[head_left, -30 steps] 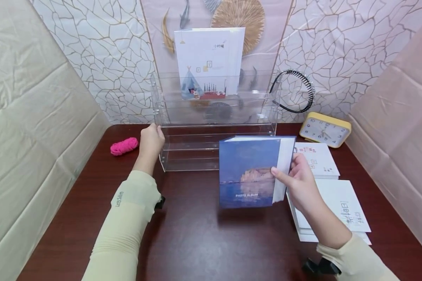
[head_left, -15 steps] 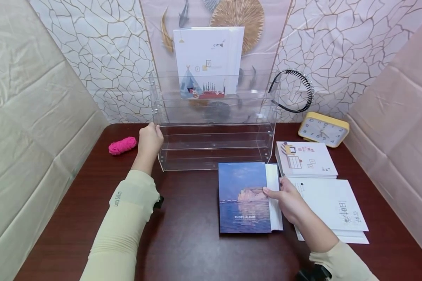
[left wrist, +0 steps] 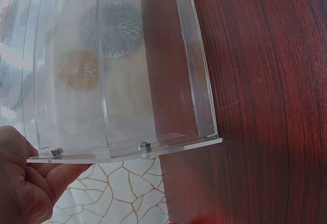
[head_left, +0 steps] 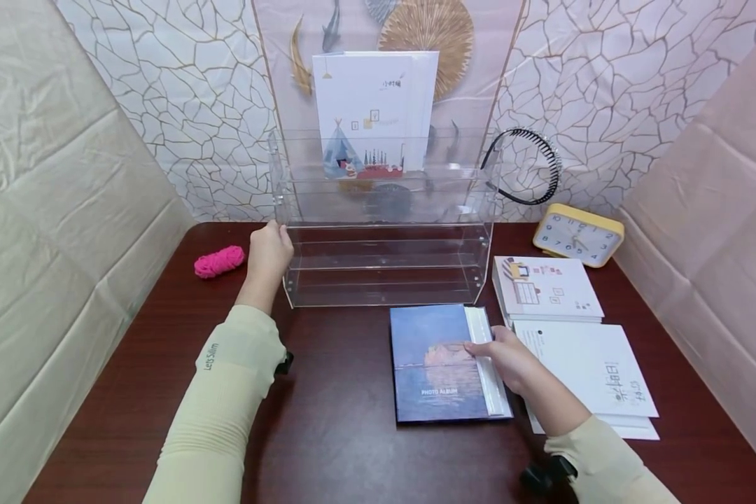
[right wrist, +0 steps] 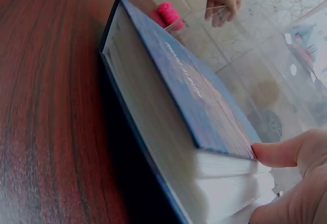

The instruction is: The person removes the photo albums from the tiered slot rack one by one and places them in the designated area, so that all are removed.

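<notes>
My right hand (head_left: 510, 360) holds a blue photo album (head_left: 437, 374) by its right edge, thumb on the cover. The album lies low at the table in front of the clear acrylic rack (head_left: 384, 287); whether its whole underside touches the wood I cannot tell. In the right wrist view, the white page edges (right wrist: 153, 116) show between the covers. My left hand (head_left: 269, 252) grips the rack's left side panel, with its fingers behind the panel (left wrist: 117, 155) in the left wrist view. A white album (head_left: 374, 112) with a tent drawing stands upright in the rack's top tier.
Pink yarn (head_left: 219, 262) lies left of the rack. A black headband (head_left: 551, 164) hangs at its right side. A yellow clock (head_left: 579, 234) and white albums (head_left: 544, 288), with more white albums (head_left: 586, 364) nearer, occupy the right side. Fabric walls (head_left: 699, 175) enclose the table.
My right hand has lowered the blue album from beside the rack toward the table, tipping it flatter and shifting slightly left. My left hand stays on the rack.
</notes>
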Demonstrator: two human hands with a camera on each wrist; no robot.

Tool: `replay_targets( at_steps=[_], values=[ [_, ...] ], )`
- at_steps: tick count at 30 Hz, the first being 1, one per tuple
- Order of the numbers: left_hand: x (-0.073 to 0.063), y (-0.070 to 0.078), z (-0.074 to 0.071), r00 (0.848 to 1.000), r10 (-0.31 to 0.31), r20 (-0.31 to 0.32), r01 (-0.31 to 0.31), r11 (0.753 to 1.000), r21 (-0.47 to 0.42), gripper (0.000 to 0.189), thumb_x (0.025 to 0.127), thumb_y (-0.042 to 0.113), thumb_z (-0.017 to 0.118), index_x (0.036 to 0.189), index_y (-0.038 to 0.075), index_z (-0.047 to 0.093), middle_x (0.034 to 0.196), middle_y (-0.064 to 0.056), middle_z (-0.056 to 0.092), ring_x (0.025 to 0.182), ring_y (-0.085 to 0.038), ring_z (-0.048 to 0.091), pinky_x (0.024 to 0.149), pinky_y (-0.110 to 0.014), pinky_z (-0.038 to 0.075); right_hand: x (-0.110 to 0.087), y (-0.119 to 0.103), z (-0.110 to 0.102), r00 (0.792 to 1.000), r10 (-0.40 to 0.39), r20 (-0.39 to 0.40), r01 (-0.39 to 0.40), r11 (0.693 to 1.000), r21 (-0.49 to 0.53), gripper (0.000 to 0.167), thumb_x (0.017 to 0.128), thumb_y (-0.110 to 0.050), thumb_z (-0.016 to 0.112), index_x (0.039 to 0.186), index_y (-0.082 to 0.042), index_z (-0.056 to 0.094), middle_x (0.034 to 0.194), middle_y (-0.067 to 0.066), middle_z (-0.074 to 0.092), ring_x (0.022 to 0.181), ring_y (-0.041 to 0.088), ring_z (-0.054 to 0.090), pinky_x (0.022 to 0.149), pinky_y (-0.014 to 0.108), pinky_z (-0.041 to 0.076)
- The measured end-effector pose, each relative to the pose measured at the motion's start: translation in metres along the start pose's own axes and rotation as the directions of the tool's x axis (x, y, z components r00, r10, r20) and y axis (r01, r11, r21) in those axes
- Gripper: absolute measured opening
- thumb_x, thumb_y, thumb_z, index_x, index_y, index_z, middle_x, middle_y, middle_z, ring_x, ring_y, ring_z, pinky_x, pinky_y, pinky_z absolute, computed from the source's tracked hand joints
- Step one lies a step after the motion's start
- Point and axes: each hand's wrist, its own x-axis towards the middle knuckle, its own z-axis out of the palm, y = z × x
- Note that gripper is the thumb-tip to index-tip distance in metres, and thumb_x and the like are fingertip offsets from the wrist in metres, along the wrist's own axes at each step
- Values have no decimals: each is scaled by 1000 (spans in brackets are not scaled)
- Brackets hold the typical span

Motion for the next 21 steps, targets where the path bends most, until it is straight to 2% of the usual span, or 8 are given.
replay_targets(
  at_steps=[5, 8, 11, 13, 17, 21],
  values=[
    [0, 1, 0, 1000, -5, 4, 5, 1000, -3, 26, 95, 9, 44, 84, -12, 55, 79, -35, 59, 82, -51, 59, 72, -54, 47, 4, 2, 2, 999, 30, -16, -31, 999, -36, 47, 86, -1, 59, 119, 20, 33, 92, 16, 55, 71, 15, 59, 65, 28, 50],
    [0, 1, 0, 1000, -15, 11, 15, 1000, -5, 26, 95, 10, 43, 84, -11, 55, 80, -34, 60, 82, -51, 59, 72, -54, 47, 5, 3, 4, 999, 33, -40, -36, 995, -92, 48, 86, -3, 60, 118, 20, 34, 95, 19, 54, 74, 18, 58, 67, 30, 50],
    [0, 2, -1, 999, -24, 22, 24, 1000, -3, 26, 95, 11, 43, 85, -10, 55, 80, -34, 60, 83, -50, 59, 72, -54, 47, 4, 4, 6, 998, 15, -67, -27, 984, -173, 53, 87, -6, 61, 120, 21, 30, 107, 27, 47, 91, 28, 54, 81, 38, 46],
    [0, 2, -1, 999, -22, 26, 22, 1000, -1, 26, 95, 10, 44, 85, -11, 55, 80, -34, 60, 83, -50, 59, 72, -54, 47, 2, 5, 7, 996, -6, -93, -17, 971, -238, 58, 88, -9, 60, 124, 21, 25, 117, 32, 40, 105, 35, 46, 93, 46, 39],
    [0, 1, 0, 1000, -12, 20, 12, 1000, 5, 26, 95, 10, 45, 84, -11, 56, 78, -34, 59, 82, -50, 60, 71, -54, 47, -1, 7, 9, 987, -80, -143, 21, 927, -374, 66, 88, -12, 60, 129, 20, 19, 128, 39, 31, 121, 45, 33, 103, 54, 24],
    [0, 1, -1, 1000, -5, 10, 5, 1000, 10, 27, 95, 10, 44, 84, -12, 56, 78, -34, 59, 81, -50, 60, 70, -54, 47, -4, 10, 11, 970, -171, -172, 59, 853, -518, 68, 88, -15, 62, 130, 22, 23, 126, 41, 33, 121, 48, 35, 100, 55, 28]
  ],
)
